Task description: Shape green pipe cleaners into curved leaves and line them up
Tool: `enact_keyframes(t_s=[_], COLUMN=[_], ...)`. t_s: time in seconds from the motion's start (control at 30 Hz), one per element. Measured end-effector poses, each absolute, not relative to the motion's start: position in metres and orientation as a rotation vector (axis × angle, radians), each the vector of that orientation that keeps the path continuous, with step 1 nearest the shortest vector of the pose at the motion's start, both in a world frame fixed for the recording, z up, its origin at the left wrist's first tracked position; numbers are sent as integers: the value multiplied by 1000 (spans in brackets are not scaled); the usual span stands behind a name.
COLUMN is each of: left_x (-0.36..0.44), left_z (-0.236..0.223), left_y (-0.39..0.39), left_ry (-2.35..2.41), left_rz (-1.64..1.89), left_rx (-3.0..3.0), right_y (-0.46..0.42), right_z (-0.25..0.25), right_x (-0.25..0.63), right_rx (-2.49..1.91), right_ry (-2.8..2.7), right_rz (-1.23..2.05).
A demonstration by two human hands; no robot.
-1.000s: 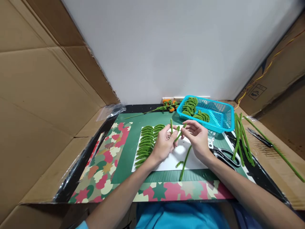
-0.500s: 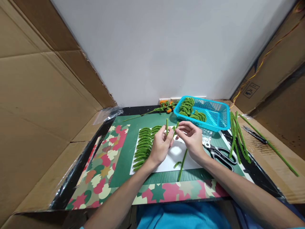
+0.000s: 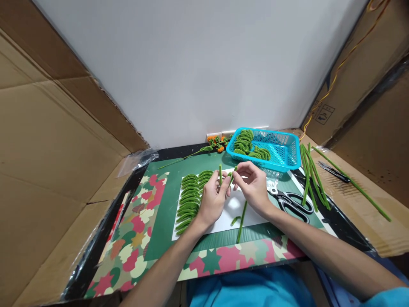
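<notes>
Between my hands, over the white sheet [image 3: 252,218], is a green pipe cleaner [image 3: 220,174] with its ends sticking up. My left hand [image 3: 213,197] pinches it from the left, fingers closed. From the right, my right hand [image 3: 252,185] grips its other part between thumb and fingertips; the exact bend is partly hidden by the fingers. Left of my hands, rows of curved green pipe cleaner pieces [image 3: 188,200] lie on the sheet. A short bent piece [image 3: 235,220] and a longer straight pipe cleaner [image 3: 242,224] rest below my hands.
A blue basket [image 3: 295,160] at the back right holds bundled green pieces [image 3: 244,143]. Scissors [image 3: 294,204], several long pipe cleaners [image 3: 315,179] and black-handled pliers [image 3: 335,172] lie to the right. Orange flowers [image 3: 220,148] lie behind. Cardboard walls [image 3: 64,140] stand at both sides.
The camera view has shifted slightly, so the scene sits a little differently in frame. Both hands keep hold of the pipe cleaner, with only slight finger movement.
</notes>
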State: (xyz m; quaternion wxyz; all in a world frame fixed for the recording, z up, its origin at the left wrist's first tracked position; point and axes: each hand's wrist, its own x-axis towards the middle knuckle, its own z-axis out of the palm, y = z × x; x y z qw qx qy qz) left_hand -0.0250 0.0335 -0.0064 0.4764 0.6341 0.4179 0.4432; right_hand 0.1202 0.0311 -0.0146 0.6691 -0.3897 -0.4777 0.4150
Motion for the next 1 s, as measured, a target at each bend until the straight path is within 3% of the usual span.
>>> enact_keyframes(t_s=[0.6, 1.0], left_x=[-27, -29], left_z=[-6, -6], left_y=[32, 37], left_ry=[1014, 1017], left_rz=[1155, 1126], left_rx=[1521, 1587], right_y=[31, 33], right_z=[-15, -17], right_x=[130, 126], right_rx=[-858, -868], right_ry=[-1437, -1373], right_rz=[655, 764])
